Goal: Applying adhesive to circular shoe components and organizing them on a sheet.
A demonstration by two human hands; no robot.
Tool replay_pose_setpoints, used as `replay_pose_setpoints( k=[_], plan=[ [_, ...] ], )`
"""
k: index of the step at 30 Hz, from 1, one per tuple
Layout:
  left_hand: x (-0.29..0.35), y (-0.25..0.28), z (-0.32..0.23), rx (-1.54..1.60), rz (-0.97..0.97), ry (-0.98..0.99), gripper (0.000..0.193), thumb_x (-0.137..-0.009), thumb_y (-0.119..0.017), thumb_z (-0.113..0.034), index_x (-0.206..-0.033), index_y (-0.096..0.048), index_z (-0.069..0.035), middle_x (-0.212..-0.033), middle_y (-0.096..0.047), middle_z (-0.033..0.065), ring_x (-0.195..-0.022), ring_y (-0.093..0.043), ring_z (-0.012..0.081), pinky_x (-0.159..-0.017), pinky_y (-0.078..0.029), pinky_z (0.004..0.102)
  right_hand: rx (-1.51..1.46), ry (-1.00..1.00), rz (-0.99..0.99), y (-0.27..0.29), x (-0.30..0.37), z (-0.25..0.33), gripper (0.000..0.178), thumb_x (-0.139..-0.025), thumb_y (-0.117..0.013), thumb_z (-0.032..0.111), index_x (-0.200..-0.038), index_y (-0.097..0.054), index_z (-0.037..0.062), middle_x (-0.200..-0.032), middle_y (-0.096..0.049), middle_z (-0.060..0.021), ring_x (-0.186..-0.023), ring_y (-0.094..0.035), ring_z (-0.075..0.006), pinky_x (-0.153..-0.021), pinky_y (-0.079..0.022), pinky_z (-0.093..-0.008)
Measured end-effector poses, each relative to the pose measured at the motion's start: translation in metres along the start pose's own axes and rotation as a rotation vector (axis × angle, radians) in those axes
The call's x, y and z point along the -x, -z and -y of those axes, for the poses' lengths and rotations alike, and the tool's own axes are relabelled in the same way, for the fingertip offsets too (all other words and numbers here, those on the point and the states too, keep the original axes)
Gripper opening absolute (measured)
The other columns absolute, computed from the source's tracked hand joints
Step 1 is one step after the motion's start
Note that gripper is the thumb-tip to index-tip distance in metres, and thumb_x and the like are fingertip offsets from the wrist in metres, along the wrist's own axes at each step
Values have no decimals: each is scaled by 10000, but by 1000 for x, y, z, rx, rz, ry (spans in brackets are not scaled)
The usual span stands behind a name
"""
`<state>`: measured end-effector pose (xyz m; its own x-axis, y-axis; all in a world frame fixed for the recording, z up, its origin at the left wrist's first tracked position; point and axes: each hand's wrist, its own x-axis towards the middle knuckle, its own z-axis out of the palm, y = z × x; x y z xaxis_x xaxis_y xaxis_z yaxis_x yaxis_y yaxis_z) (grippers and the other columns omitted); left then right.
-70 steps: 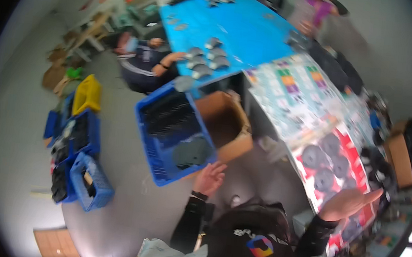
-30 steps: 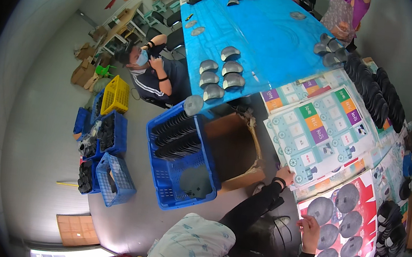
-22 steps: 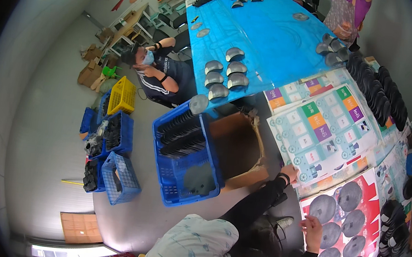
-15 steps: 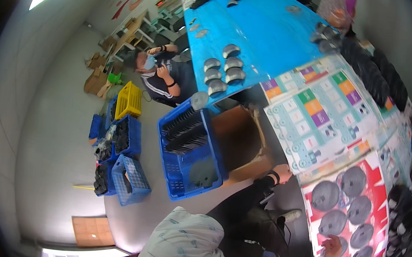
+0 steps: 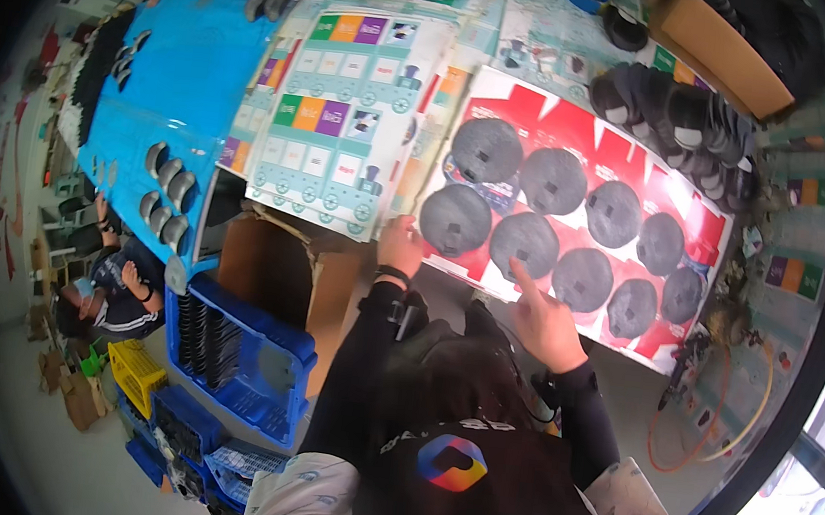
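Note:
Several dark grey round discs lie in two rows on a red and white printed sheet. My right hand is over the sheet's near edge, index finger stretched out to the lower rim of one disc. Nothing shows in its grasp. My left hand rests by the sheet's near left corner, beside the leftmost near disc. Its fingers point away from me and it appears to hold nothing.
Left of the sheet are stacked printed boards and a blue-covered table with curved metal pieces. Below stand an open cardboard box and a blue crate with dark discs. More discs pile behind. A person sits left.
My view has swung right, bringing the disc-covered sheet to the middle. My left hand is now at the sheet's corner; my right index finger now reaches a near-row disc.

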<state>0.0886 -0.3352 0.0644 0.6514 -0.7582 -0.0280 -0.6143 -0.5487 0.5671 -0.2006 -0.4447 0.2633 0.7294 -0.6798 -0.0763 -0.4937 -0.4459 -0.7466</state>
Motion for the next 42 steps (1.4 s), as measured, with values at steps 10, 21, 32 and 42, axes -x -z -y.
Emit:
replay_pose_setpoints(
  k=[10,21,32,42],
  plan=[
    [39,-2,-25,92,154,213,279,-843,-645,-118,-1116,-616,-65,-1083,-642,202,-1038,-625,378,-886,-513,491,-464,252,210,42,-25,176,802,-843,-580,-118,-1569,-254,-20,-750,-569,-35,-625,-509,-108,-604,-434,-236],
    [38,11,6,169,62,377,283,-864,-638,-183,-1095,-652,-20,-1057,-689,218,-1018,-658,377,-901,-521,450,-207,839,-292,28,-49,184,803,-778,-621,-154,-1522,-335,-51,-704,-588,-61,-571,-538,-164,-539,-447,-295],
    [41,183,-106,1344,418,486,452,-1076,-431,-424,-1316,-557,-62,-1185,-656,94,-1109,-630,230,-936,-490,380,-1537,1463,744,-10,-78,273,489,-1043,-418,429,-1244,-557,6,-898,-659,-74,-736,-585,-217,-808,-466,-335],
    [108,290,-132,777,216,-270,405,-980,-597,-225,-1347,-558,-59,-1189,-657,149,-1074,-629,267,-927,-488,380,-1979,20,1322,-25,-53,219,506,-995,-394,296,-1364,-183,20,-580,-464,-66,-485,-477,-190,-554,-420,-426]
  ],
)
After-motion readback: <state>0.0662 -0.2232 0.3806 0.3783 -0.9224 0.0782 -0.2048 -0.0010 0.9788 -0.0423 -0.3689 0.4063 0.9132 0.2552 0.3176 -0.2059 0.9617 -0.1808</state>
